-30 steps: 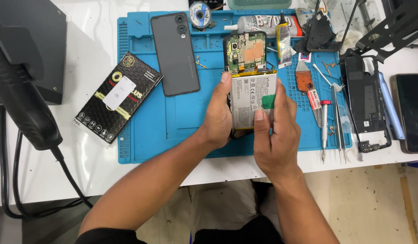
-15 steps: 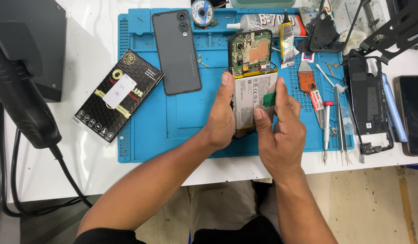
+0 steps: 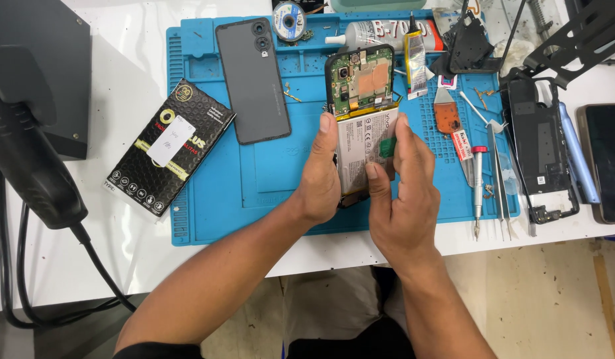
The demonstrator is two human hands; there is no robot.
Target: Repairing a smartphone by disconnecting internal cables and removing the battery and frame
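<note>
An opened phone (image 3: 359, 86) lies on the blue work mat (image 3: 214, 199), its green circuit board at the top and a silver battery (image 3: 355, 149) below. My left hand (image 3: 321, 176) grips the phone's left edge, thumb resting on the battery's upper corner. My right hand (image 3: 404, 193) lies over the battery's right side and pinches a small green pull tab (image 3: 386, 147) between thumb and fingers. The phone's lower end is hidden under both hands.
A grey phone back cover (image 3: 253, 80) and a black box (image 3: 168, 146) lie to the left. To the right are a screwdriver (image 3: 478, 189), tweezers (image 3: 499, 179), an orange pry tool (image 3: 447, 116) and another phone frame (image 3: 540, 153). A glue tube (image 3: 380, 30) lies at the back.
My right hand has shifted slightly up over the battery's right side and now covers more of the green tab. My left hand keeps its grip on the phone.
</note>
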